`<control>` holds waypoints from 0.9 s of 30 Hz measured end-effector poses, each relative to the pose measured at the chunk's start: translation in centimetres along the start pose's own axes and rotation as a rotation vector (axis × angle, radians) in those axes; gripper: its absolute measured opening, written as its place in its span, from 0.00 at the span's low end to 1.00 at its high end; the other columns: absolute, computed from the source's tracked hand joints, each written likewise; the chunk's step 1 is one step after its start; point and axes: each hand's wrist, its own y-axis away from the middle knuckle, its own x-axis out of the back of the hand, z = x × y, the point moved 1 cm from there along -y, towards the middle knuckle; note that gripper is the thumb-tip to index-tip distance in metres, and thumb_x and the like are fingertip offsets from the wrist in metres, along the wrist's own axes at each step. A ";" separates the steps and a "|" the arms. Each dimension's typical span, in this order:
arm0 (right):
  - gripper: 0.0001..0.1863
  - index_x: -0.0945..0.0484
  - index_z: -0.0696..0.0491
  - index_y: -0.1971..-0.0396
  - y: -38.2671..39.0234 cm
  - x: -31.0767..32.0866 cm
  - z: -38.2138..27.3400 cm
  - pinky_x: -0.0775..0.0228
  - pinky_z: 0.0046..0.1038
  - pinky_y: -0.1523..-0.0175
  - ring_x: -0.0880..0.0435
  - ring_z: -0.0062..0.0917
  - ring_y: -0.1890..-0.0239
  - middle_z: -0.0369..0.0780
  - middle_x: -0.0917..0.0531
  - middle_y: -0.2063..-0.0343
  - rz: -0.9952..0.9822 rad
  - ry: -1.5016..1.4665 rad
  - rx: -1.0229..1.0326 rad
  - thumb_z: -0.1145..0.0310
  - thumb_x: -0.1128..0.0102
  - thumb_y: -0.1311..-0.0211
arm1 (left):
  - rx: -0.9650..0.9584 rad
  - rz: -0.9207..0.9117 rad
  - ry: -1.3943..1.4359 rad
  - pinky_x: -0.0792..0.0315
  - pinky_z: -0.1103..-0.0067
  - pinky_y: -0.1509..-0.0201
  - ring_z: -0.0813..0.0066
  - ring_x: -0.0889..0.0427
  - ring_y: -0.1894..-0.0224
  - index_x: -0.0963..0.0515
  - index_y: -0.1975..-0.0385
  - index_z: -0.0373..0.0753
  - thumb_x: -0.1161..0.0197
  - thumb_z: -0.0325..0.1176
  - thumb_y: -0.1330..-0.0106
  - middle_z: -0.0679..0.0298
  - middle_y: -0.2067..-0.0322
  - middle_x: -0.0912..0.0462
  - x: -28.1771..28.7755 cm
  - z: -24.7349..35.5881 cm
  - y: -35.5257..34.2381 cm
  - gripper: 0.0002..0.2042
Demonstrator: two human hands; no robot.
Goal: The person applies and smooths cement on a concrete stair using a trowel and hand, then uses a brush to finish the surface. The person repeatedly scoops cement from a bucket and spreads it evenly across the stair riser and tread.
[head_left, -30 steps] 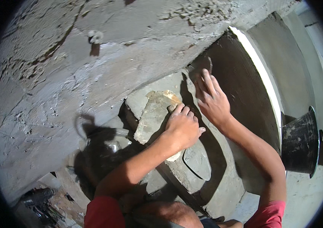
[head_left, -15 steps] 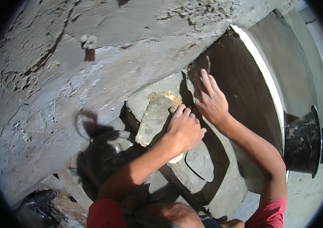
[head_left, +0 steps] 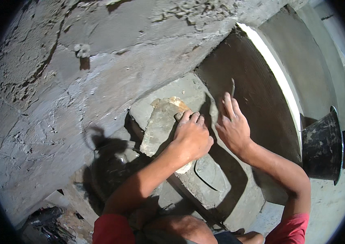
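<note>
My left hand (head_left: 191,136) is curled round the handle of a trowel; the handle's dark end pokes out past the fingers. The trowel's rounded grey blade (head_left: 212,173) shows below my wrist. Beside that hand lies a flat cement-crusted slab (head_left: 156,128) with a pale broken corner. My right hand (head_left: 234,128) is closed at the foot of a dark, freshly smoothed plaster face (head_left: 247,77). From its fingertips sticks a thin metal strip (head_left: 233,87), seen edge-on; most of it is hidden by the hand.
A rough grey wall (head_left: 58,114) runs along the left. The dark face ends in a bright white curved edge (head_left: 276,67). At the right, a black bucket (head_left: 322,146) lies tilted. A shadowed round basin (head_left: 113,162) sits left of my left forearm. Rubble (head_left: 54,223) lies lower left.
My right hand has moved down along the dark face, toward me, with the metal strip. My left hand stays on the trowel. The whole view has shifted slightly.
</note>
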 end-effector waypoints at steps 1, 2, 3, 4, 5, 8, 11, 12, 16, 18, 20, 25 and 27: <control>0.22 0.05 0.49 0.51 -0.8 0.4 0.4 0.47 0.56 0.16 0.36 0.57 0.20 0.50 0.13 0.39 0.131 0.013 -0.006 0.54 0.41 0.32 | 0.011 -0.048 0.000 0.46 0.52 0.19 0.51 0.25 0.26 0.09 0.54 0.28 0.46 0.47 0.24 0.43 0.39 0.14 0.1 0.1 -0.1 0.26; 0.21 0.05 0.47 0.51 -1.8 0.7 0.7 0.48 0.56 0.16 0.36 0.56 0.20 0.48 0.12 0.39 0.177 0.007 0.018 0.54 0.41 0.31 | 0.038 -0.156 0.045 0.45 0.53 0.19 0.51 0.24 0.27 0.08 0.56 0.30 0.46 0.48 0.24 0.43 0.40 0.13 0.1 0.2 -0.4 0.26; 0.19 0.06 0.45 0.52 -3.2 0.7 1.1 0.49 0.56 0.16 0.36 0.56 0.20 0.46 0.12 0.39 0.214 -0.007 0.031 0.54 0.42 0.30 | 0.056 -0.203 0.051 0.45 0.53 0.19 0.51 0.24 0.27 0.08 0.59 0.31 0.46 0.48 0.24 0.44 0.41 0.12 0.2 0.2 -0.7 0.25; 0.19 0.06 0.44 0.52 -5.3 0.5 1.5 0.48 0.56 0.16 0.36 0.55 0.20 0.44 0.12 0.39 0.178 0.007 0.034 0.54 0.42 0.28 | 0.065 -0.108 0.032 0.44 0.53 0.19 0.51 0.24 0.27 0.09 0.55 0.31 0.45 0.48 0.23 0.45 0.41 0.12 0.2 0.3 -0.5 0.25; 0.18 0.06 0.42 0.52 -6.8 0.1 1.7 0.48 0.56 0.17 0.36 0.54 0.20 0.42 0.11 0.39 0.174 0.024 0.037 0.53 0.43 0.27 | 0.050 -0.063 0.039 0.45 0.53 0.19 0.52 0.24 0.27 0.10 0.52 0.31 0.44 0.48 0.23 0.46 0.40 0.13 0.1 0.3 -0.3 0.25; 0.19 0.07 0.42 0.51 -7.4 -1.7 1.6 0.44 0.55 0.19 0.33 0.54 0.22 0.41 0.11 0.40 0.116 0.132 0.008 0.52 0.44 0.25 | 0.021 0.044 0.024 0.46 0.53 0.18 0.53 0.26 0.25 0.17 0.39 0.30 0.43 0.48 0.22 0.47 0.35 0.16 -0.6 -0.2 0.0 0.27; 0.21 0.06 0.48 0.51 -1.7 -3.1 0.2 0.44 0.53 0.18 0.35 0.53 0.21 0.46 0.11 0.40 0.096 0.025 -0.004 0.53 0.42 0.30 | 0.006 0.044 0.001 0.48 0.54 0.17 0.54 0.28 0.23 0.19 0.36 0.30 0.43 0.48 0.22 0.47 0.31 0.18 -1.4 -0.7 0.0 0.28; 0.21 0.06 0.48 0.52 0.8 -3.4 -0.3 0.44 0.53 0.17 0.36 0.53 0.20 0.47 0.12 0.38 0.053 0.015 0.010 0.53 0.43 0.29 | 0.008 0.061 0.038 0.49 0.54 0.17 0.55 0.29 0.22 0.20 0.34 0.31 0.43 0.48 0.21 0.49 0.28 0.21 -1.5 -0.7 -0.1 0.28; 0.23 0.06 0.50 0.50 11.9 -4.5 -1.4 0.45 0.53 0.17 0.38 0.53 0.18 0.51 0.16 0.33 -0.148 0.016 0.058 0.52 0.44 0.28 | 0.001 0.004 -0.020 0.50 0.55 0.17 0.56 0.29 0.22 0.21 0.31 0.32 0.43 0.48 0.21 0.52 0.26 0.23 -1.3 -0.9 -0.1 0.28; 0.25 0.07 0.53 0.47 17.6 -5.3 -2.5 0.44 0.53 0.17 0.39 0.53 0.18 0.52 0.17 0.32 -0.290 -0.048 0.103 0.54 0.43 0.32 | -0.011 0.002 -0.019 0.49 0.56 0.17 0.56 0.28 0.23 0.21 0.31 0.31 0.45 0.48 0.21 0.50 0.27 0.22 -1.0 -0.8 0.0 0.29; 0.28 0.08 0.55 0.46 23.9 -6.7 -3.6 0.43 0.53 0.17 0.39 0.52 0.18 0.52 0.18 0.31 -0.302 -0.031 0.046 0.55 0.40 0.40 | 0.002 -0.012 -0.012 0.49 0.56 0.17 0.55 0.28 0.23 0.21 0.31 0.31 0.46 0.48 0.22 0.50 0.27 0.21 -0.6 -0.7 0.0 0.29; 0.27 0.04 0.51 0.55 44.1 -9.3 -8.7 0.52 0.50 0.13 0.47 0.50 0.15 0.53 0.21 0.28 -0.657 -0.311 -0.114 0.46 0.41 0.35 | 0.025 -0.035 0.018 0.49 0.56 0.16 0.55 0.30 0.21 0.20 0.32 0.35 0.45 0.46 0.22 0.52 0.26 0.23 0.3 -0.4 -0.2 0.27; 0.26 0.05 0.58 0.58 51.1 -8.8 -10.2 0.46 0.51 0.14 0.41 0.50 0.17 0.50 0.15 0.35 -0.550 -0.263 -0.294 0.51 0.37 0.39 | 0.025 -0.069 0.005 0.47 0.55 0.17 0.53 0.29 0.22 0.20 0.32 0.35 0.45 0.45 0.22 0.51 0.26 0.22 0.6 -0.3 -0.2 0.27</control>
